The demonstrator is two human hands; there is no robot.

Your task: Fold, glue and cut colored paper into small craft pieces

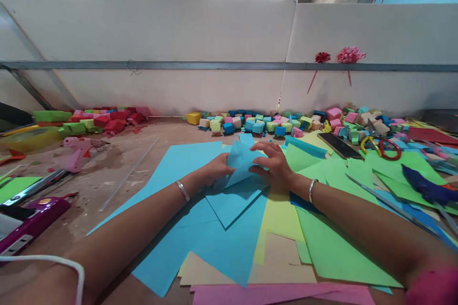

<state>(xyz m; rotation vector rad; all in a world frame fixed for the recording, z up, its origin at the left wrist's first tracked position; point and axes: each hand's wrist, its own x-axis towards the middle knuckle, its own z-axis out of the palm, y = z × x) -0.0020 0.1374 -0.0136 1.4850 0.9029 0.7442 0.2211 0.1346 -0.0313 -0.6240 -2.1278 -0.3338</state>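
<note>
A small piece of light blue paper is raised and partly folded between my two hands. My left hand pinches its left edge, the thumb lying over the paper. On the other side my right hand grips the right edge with bent, slightly parted fingers. Beneath them lies a square blue sheet, one corner toward me. Larger blue sheets spread under that, next to a yellow sheet and green sheets. Part of the folded paper is hidden by my fingers.
Small paper cubes line the wall. At right are a phone, red-and-yellow scissors and blue-handled scissors. A pink glue gun, a clear ruler and a purple power strip with a white cable lie left.
</note>
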